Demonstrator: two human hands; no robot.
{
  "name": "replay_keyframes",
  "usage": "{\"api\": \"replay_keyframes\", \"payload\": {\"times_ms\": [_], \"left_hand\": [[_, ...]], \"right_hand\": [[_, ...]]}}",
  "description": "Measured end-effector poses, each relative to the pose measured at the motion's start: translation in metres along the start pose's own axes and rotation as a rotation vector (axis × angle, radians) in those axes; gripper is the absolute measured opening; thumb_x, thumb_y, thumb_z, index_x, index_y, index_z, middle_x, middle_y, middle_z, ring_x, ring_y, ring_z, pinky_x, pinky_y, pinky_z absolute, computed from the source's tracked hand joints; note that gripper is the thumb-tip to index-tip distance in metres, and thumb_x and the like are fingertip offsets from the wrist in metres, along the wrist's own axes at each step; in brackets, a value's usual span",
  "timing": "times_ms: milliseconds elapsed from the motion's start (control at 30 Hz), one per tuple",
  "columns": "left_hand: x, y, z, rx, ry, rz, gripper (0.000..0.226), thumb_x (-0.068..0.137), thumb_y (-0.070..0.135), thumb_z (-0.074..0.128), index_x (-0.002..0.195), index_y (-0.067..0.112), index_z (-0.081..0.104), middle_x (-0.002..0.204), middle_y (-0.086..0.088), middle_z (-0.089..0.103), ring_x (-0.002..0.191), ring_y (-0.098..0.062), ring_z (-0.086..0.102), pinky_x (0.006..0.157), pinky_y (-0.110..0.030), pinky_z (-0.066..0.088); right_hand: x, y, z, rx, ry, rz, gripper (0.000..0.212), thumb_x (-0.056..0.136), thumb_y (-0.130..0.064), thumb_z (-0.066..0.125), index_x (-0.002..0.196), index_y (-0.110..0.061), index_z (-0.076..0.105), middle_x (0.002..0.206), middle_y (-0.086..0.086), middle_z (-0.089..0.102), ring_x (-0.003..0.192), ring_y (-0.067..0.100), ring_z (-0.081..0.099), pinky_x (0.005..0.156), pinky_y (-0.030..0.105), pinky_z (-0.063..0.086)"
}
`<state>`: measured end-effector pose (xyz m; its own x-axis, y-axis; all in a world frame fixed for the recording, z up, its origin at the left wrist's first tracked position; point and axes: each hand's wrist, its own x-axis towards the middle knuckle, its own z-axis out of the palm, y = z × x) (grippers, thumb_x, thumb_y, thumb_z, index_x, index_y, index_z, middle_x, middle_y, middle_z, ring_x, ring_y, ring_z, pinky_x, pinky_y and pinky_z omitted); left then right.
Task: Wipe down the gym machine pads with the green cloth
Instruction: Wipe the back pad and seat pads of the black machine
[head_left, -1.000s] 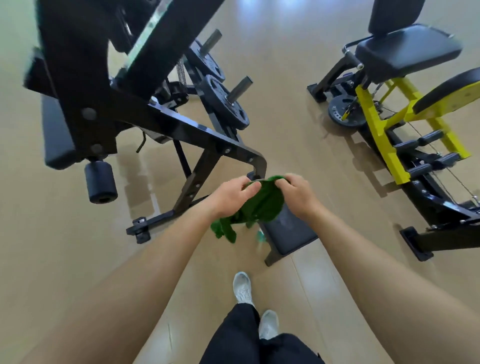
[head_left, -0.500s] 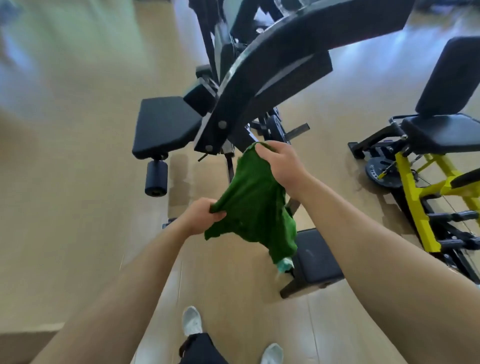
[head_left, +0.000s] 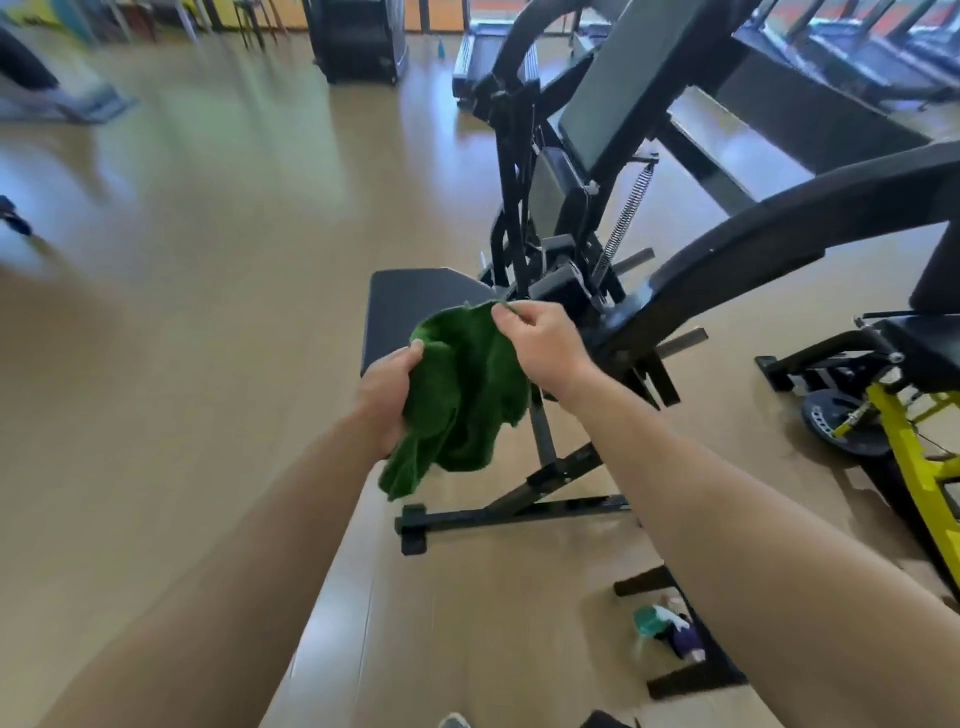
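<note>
- The green cloth (head_left: 462, 395) hangs in the air between both hands, just in front of the black seat pad (head_left: 410, 301), and does not seem to touch any pad yet
- The left hand (head_left: 387, 400) is closed around the cloth's bunched body from about 9 o'clock, thumb on top and palm underneath, probably to gather the bulk into a wad that can be pressed flat
- The right hand (head_left: 543, 340) pinches only the top edge at about 1 o'clock of the cloth, thumb against fingertips, likely to pull a fold straight
- Most of the fabric sits to the right of and below the left palm, and a loose tail droops toward 7 o'clock
- The angled back pad (head_left: 618, 88) rises at 1 o'clock from the hands, with the machine frame (head_left: 779, 228) sweeping across at 3 o'clock
- A spray bottle (head_left: 667, 631) lies on the floor at 5 o'clock, well apart from both hands
- Wiping looks not yet begun; the seat pad is the nearest surface to start on
</note>
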<state>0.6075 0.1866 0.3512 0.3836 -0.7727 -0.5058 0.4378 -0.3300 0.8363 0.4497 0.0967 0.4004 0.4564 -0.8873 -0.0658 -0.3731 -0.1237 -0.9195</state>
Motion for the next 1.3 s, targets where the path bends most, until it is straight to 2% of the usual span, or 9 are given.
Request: {"api": "replay_keyframes", "payload": {"times_ms": [167,233,400,567,733,900,1033,1200,1300], "left_hand": [[0.045,0.043,-0.002,-0.117,0.027,0.022,0.05,0.089,0.054,0.063,0.11,0.009,0.071,0.109,-0.018,0.075,0.105,-0.038,0.071,0.093,-0.051,0.056],[0.07,0.056,-0.008,0.04,0.078,0.083,0.022,0.085,0.029,0.071,0.097,0.01,0.071,0.098,-0.018,0.074,0.104,-0.042,0.07,0.09,-0.052,0.058],[0.129,0.102,-0.003,0.442,0.116,0.2,0.018,0.097,0.006,0.053,0.099,0.022,0.061,0.091,-0.005,0.064,0.087,-0.022,0.064,0.072,-0.036,0.057],[0.186,0.181,0.031,0.518,-0.125,0.279,0.018,0.09,0.003,0.053,0.095,0.005,0.071,0.091,-0.019,0.069,0.086,-0.032,0.066,0.087,-0.047,0.058],[0.25,0.247,0.044,0.366,-0.14,0.27,0.023,0.085,0.009,0.054,0.102,0.003,0.068,0.092,-0.019,0.068,0.083,-0.03,0.066,0.08,-0.045,0.058],[0.336,0.278,0.033,0.213,0.191,0.249,0.015,0.088,0.013,0.059,0.098,0.019,0.069,0.095,-0.009,0.071,0.099,-0.033,0.067,0.087,-0.045,0.059],[0.383,0.28,0.06,0.445,0.299,0.53,0.021,0.091,0.015,0.059,0.109,0.018,0.069,0.1,-0.001,0.068,0.099,-0.023,0.065,0.093,-0.035,0.054],[0.409,0.268,0.11,0.809,-0.172,0.885,0.024,0.077,0.023,0.056,0.094,0.022,0.073,0.08,0.01,0.062,0.078,-0.015,0.06,0.072,-0.028,0.046],[0.44,0.257,0.116,1.018,-0.516,0.975,0.026,0.069,0.033,0.053,0.088,0.03,0.07,0.087,0.016,0.056,0.085,-0.013,0.058,0.079,-0.035,0.051]], "right_hand": [[0.032,-0.012,0.064,-0.268,-0.24,-0.101,0.034,0.104,-0.039,0.048,0.115,-0.021,0.075,0.116,0.003,0.071,0.105,0.024,0.066,0.096,0.046,0.054],[0.056,-0.01,0.073,-0.289,-0.295,-0.099,0.034,0.101,-0.037,0.051,0.108,-0.019,0.079,0.117,0.005,0.073,0.104,0.024,0.067,0.095,0.045,0.054],[0.14,0.0,0.062,-0.189,-0.084,-0.056,0.021,0.099,-0.016,0.053,0.115,-0.013,0.067,0.107,0.004,0.069,0.101,0.02,0.064,0.087,0.036,0.055],[0.253,0.028,0.044,0.002,-0.356,0.213,0.094,0.071,-0.002,0.065,0.152,-0.034,0.029,0.144,0.013,0.048,0.129,0.036,0.051,0.103,0.053,0.052],[0.31,0.039,0.031,0.073,-0.548,0.295,0.03,0.089,-0.003,0.063,0.118,-0.01,0.067,0.126,0.011,0.07,0.119,0.025,0.062,0.104,0.039,0.043],[0.359,0.047,0.024,0.287,-0.418,0.385,0.038,0.091,-0.031,0.069,0.124,-0.012,0.068,0.122,0.006,0.075,0.118,0.027,0.068,0.11,0.049,0.045],[0.397,0.038,0.008,0.448,-0.31,0.399,0.03,0.099,-0.02,0.064,0.125,-0.006,0.067,0.117,0.019,0.074,0.108,0.038,0.072,0.092,0.047,0.059],[0.453,0.023,-0.007,0.814,0.039,0.484,0.031,0.105,-0.026,0.041,0.118,-0.016,0.068,0.114,0.016,0.074,0.101,0.035,0.07,0.08,0.047,0.059],[0.478,0.023,-0.024,1.0,0.146,0.451,0.056,0.096,-0.05,0.038,0.112,-0.011,0.074,0.11,0.018,0.07,0.094,0.034,0.066,0.079,0.044,0.05]]}}
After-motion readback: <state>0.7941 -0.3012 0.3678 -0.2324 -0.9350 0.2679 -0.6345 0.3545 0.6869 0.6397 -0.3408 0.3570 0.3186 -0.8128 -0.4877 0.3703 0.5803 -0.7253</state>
